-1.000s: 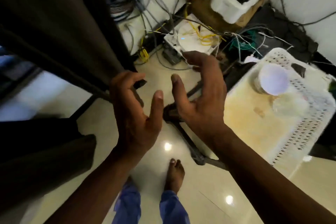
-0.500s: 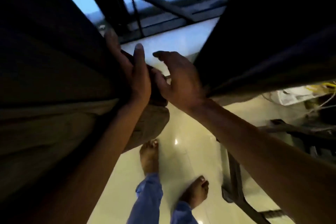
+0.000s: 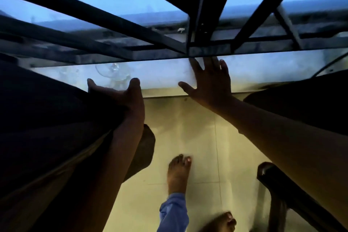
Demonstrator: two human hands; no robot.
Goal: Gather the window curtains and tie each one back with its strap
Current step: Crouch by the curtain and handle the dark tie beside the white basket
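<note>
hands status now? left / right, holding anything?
Left hand: pressed against the gathered dark curtain; a real grip cannot be told.
Right hand: open, fingers spread, holding nothing, over the window sill.

Dark curtain (image 3: 47,118) bunched at left, second curtain (image 3: 301,103) at right — both hanging

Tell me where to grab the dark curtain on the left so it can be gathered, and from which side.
Grip the left curtain along its inner edge, where the left hand already holds it. Come from the window's open middle: the fabric hangs bunched toward the left.
</note>
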